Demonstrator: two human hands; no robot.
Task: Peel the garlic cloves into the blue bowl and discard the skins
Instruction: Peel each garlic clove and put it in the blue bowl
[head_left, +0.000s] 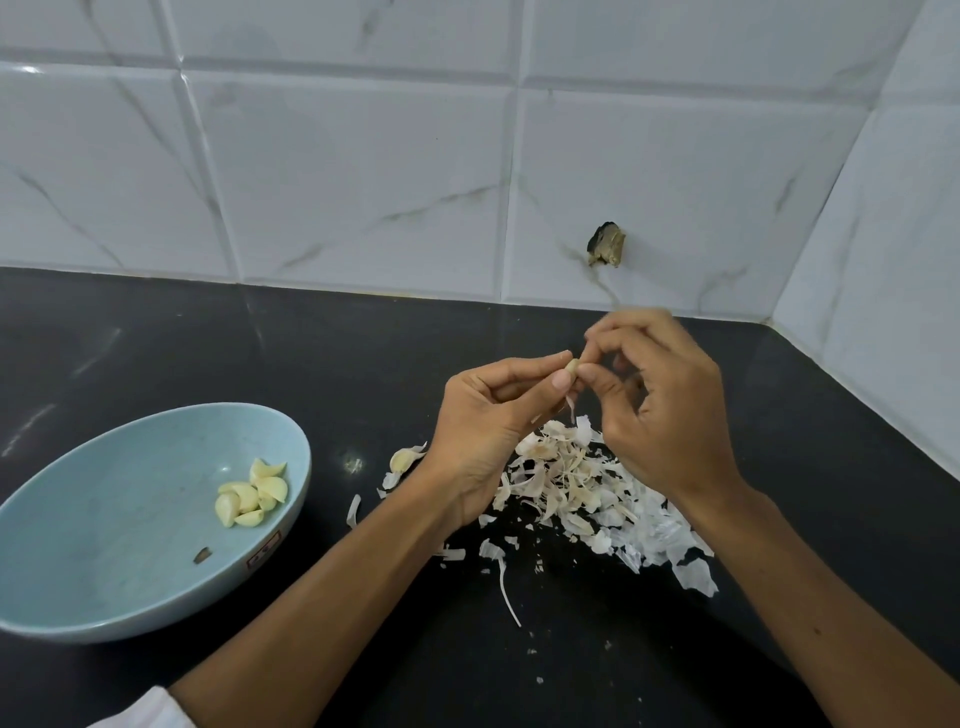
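I have a garlic clove (572, 368) pinched between the thumb and forefinger of my left hand (488, 431), held up over the dark surface (311, 353). My right hand (660, 410) is curled in against it, thumb and fingertips nipping at its top end, so both hands are closed on this one clove. A thin strip of skin hangs loose under it, and I judge it to be only partly peeled.

To my left sits the blue bowl (104, 519) with a small cluster of peeled cloves (252, 493) lying near its far side, about half a dozen by the look of them. That much of the job is done.

Right below my hands is a wide heap of papery skins (587, 493), with scraps scattered around it. None of that has been thrown away yet, so the whole clean-up is left. One unpeeled clove (402, 460) lies just beside my left wrist, between the heap and the bowl. I cannot tell if more are buried in the skins. Behind everything is the tiled wall (363, 182).
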